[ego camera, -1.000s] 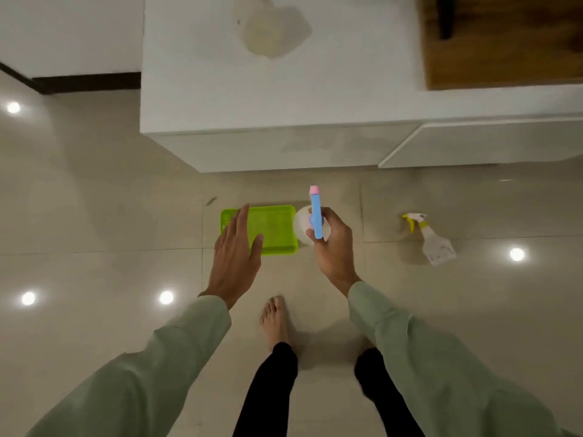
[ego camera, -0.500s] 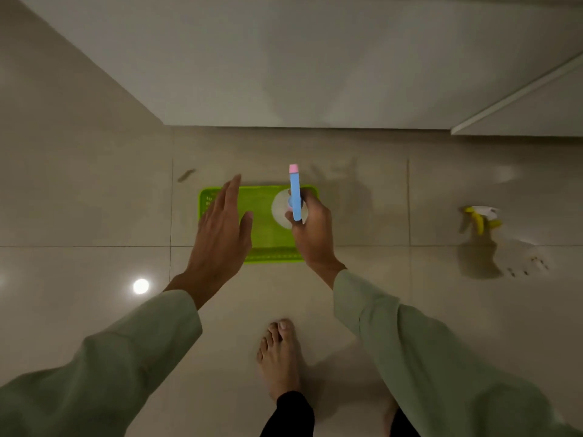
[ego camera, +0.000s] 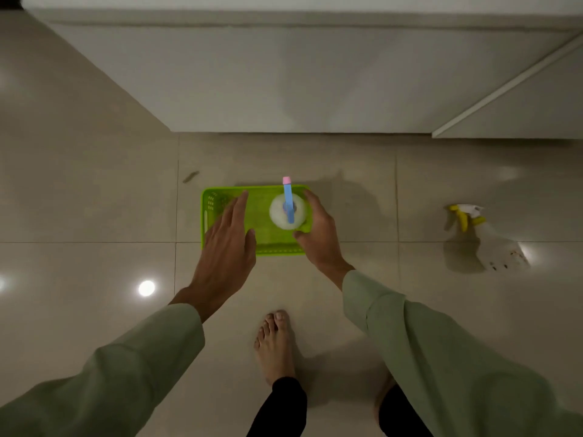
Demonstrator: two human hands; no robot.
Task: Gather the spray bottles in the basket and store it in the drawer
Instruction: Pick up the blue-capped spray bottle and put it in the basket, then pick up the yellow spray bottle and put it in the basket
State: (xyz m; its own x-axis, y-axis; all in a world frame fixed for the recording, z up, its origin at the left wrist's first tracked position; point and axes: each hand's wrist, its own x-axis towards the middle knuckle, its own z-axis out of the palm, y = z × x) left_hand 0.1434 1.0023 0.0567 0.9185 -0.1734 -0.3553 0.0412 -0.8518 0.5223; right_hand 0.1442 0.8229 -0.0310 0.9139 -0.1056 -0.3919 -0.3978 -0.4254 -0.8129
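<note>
A lime green basket (ego camera: pixel 207 216) sits on the tiled floor in front of me. A clear spray bottle with a blue and pink head (ego camera: pixel 288 212) stands upright inside the basket's right half. My right hand (ego camera: pixel 320 236) curls around the bottle's right side, index finger and thumb against it. My left hand (ego camera: pixel 225 244) hovers flat and open over the basket's left half, holding nothing. A second clear spray bottle with a yellow trigger (ego camera: pixel 490 239) lies on its side on the floor, well to the right of the basket.
A white cabinet (ego camera: pixel 284 74) fills the space just beyond the basket. A white drawer front (ego camera: pixel 520 102) juts out from the cabinet at the upper right. My bare foot (ego camera: pixel 276 342) stands close behind the basket. A small dark mark (ego camera: pixel 191 177) lies on the tile.
My right hand has lowered the blue spray bottle from above the basket's right edge down into the basket. My left hand has stayed spread over the left side. The view has tilted downward.
</note>
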